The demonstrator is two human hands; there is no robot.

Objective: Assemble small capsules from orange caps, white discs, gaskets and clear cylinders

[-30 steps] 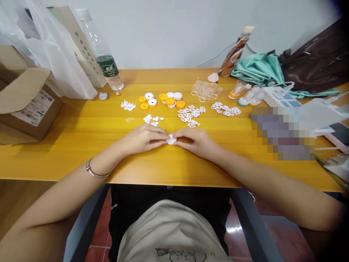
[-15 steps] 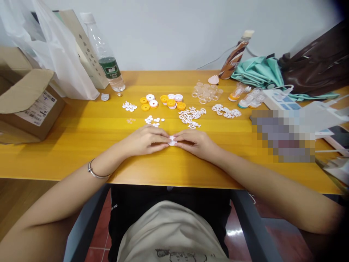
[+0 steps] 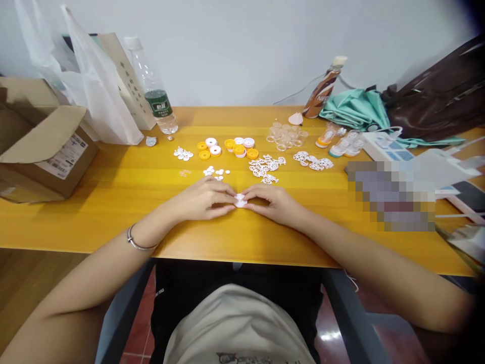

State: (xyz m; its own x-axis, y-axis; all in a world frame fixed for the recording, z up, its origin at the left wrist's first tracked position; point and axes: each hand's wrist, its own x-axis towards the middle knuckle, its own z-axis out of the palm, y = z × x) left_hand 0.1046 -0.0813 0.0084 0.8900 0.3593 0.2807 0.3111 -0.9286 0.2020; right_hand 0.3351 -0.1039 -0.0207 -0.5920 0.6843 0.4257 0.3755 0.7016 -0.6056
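Between my fingertips, low over the table, is a small white round plastic part; its finer shape is too small to make out. My left hand pinches it from the left, and my right hand from the right, so both are closed on the same part. Just beyond the hands lie small white discs and white spoked wheel-like pieces. Farther back are orange and white round caps and clear plastic cups.
White knobbed pieces and tiny rings lie at left. More white cut-out pieces and several capped clear containers lie right. A cardboard box, water bottle, coffee bottle and power strip surround them.
The camera view has tilted slightly, so the table things appear a little lower. Both hands stay together on the white part, with hardly any shift of the fingers.
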